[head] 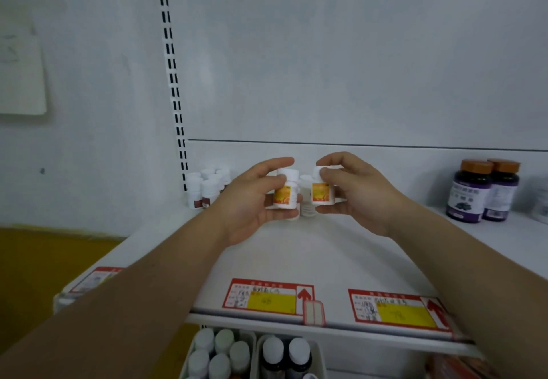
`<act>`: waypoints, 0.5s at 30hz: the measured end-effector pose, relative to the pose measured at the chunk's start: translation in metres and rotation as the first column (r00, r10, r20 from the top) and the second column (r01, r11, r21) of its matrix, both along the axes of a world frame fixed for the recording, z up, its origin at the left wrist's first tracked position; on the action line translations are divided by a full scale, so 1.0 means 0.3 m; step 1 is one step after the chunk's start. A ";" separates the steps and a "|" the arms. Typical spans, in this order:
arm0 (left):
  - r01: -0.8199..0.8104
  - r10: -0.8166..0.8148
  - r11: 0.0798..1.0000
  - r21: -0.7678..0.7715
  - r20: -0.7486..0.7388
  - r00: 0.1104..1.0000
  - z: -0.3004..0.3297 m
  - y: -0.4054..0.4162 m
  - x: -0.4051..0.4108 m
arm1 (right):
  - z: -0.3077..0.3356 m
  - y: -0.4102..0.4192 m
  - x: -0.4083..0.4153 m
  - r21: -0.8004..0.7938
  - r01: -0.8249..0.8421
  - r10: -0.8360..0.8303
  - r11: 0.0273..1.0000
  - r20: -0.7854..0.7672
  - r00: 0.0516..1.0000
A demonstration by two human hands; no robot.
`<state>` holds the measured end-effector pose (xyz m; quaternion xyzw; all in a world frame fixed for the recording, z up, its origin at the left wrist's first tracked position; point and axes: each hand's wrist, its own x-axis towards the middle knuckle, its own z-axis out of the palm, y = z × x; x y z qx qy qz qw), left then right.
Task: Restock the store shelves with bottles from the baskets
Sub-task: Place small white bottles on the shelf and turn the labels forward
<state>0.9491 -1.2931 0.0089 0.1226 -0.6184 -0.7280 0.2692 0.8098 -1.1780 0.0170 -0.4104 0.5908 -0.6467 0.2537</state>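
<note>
Orange-labelled bottles (pixel 285 193), print unreadable, gripped by both hands (pixel 255 200) above shelf (pixel 326 260).

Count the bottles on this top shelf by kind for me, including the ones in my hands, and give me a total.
White bottles with orange labels, one held in each hand: 2
Plain white bottle standing between them: 1
Small white bottles with dark red labels, back left corner: about 6, some hidden
Dark bottles with orange caps, on the right: 2
Total: about 11
</note>
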 end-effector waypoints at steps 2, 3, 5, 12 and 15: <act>0.000 0.000 1.000 0.010 0.000 1.000 0.002 0.000 0.002 | -0.003 0.002 0.000 0.002 -0.005 0.006 1.000 -0.009 1.000; 0.005 -0.005 1.000 0.026 -0.002 1.000 0.002 -0.001 0.003 | -0.004 0.002 0.000 -0.002 -0.015 0.015 1.000 0.003 1.000; 0.011 -0.010 0.999 0.051 -0.009 1.000 0.001 -0.004 0.006 | -0.002 0.000 0.001 -0.013 -0.033 0.034 0.999 0.052 0.998; -0.020 0.020 0.999 -0.039 -0.002 1.000 0.001 -0.005 0.003 | 0.002 -0.002 -0.001 -0.005 -0.044 0.044 0.999 0.083 0.996; -0.025 0.025 0.999 -0.023 -0.009 1.000 0.002 -0.002 0.000 | -0.003 -0.006 -0.002 -0.004 -0.028 0.029 1.000 0.082 0.996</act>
